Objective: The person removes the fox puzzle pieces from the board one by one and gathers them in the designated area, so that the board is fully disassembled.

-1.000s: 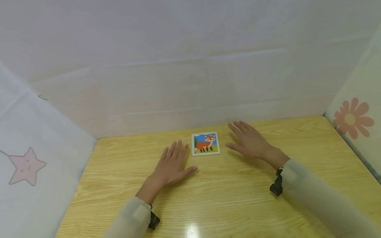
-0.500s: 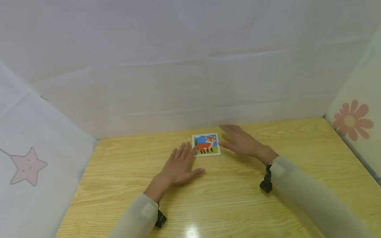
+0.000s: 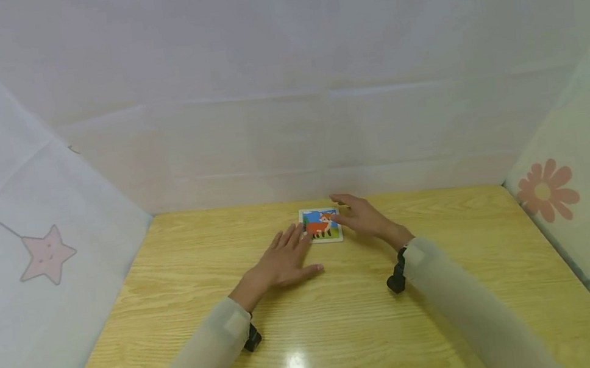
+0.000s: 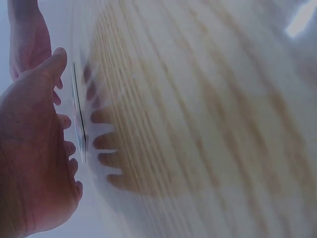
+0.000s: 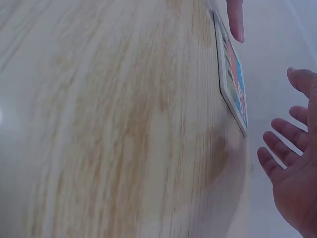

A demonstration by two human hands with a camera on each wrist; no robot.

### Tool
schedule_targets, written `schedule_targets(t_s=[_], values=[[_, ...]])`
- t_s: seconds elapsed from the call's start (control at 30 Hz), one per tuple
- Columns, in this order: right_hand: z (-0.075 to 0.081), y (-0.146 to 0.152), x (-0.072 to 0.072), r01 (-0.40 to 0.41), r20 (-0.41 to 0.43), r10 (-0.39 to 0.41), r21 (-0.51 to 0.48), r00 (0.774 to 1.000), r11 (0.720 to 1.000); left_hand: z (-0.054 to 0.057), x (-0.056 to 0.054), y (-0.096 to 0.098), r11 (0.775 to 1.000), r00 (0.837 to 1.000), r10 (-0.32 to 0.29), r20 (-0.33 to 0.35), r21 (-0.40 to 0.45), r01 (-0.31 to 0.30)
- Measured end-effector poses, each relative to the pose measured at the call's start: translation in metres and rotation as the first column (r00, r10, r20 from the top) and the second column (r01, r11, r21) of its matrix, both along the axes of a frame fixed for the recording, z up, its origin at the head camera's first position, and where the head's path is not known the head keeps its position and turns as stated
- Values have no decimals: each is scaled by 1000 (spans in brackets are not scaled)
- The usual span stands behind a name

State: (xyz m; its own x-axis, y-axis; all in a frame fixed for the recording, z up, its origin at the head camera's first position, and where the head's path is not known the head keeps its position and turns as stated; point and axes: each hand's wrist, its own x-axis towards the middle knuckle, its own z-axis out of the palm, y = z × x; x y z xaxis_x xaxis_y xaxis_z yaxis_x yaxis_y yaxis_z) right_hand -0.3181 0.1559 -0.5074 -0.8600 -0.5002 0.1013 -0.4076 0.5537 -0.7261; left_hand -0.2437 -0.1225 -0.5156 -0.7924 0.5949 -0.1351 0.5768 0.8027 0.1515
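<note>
A small square fox picture with a pale border lies flat near the back of the wooden table; it looks like a picture puzzle in a tray. My left hand is at its left, fingers spread and straight, their tips over its lower left edge. On the other side, my right hand hovers with slightly bent fingers, the thumb over its right part. The right wrist view shows a gap between the right hand and the picture's board. In the left wrist view the left hand is above the tabletop, its reflection below.
The wooden tabletop stretches toward me in front of both hands. A pale cloth wall rises right behind the table's back edge. Side cloths carry a pink star at left and printed flowers at right.
Both hands have moved inward toward the fox picture, the right one leftward and the left one rightward. Their fingertips now overlap its edges in the head view. The picture stays about where it was.
</note>
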Motion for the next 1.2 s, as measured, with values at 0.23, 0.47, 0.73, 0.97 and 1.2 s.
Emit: schedule_targets(t_s=[0.23, 0.47, 0.73, 0.97, 1.2], values=[[-7, -11, -9, -1, 5, 2, -33, 1000, 999, 2, 1, 4, 1000, 1000, -7, -9, -9, 7], [-10, -16, -17, -33, -27, 32, -38, 999, 999, 3, 0, 8, 1000, 1000, -11, 4, -17, 11], [-9, -22, -20, -69, -32, 66, -69, 997, 995, 7, 1, 10, 999, 999, -31, 12, -12, 31], [-13, -29, -24, -75, -28, 73, -69, 997, 995, 5, 0, 12, 999, 999, -42, 20, -32, 42], [-18, -35, -30, -99, -20, 98, -66, 995, 993, 5, 0, 14, 999, 998, -35, 47, -35, 37]])
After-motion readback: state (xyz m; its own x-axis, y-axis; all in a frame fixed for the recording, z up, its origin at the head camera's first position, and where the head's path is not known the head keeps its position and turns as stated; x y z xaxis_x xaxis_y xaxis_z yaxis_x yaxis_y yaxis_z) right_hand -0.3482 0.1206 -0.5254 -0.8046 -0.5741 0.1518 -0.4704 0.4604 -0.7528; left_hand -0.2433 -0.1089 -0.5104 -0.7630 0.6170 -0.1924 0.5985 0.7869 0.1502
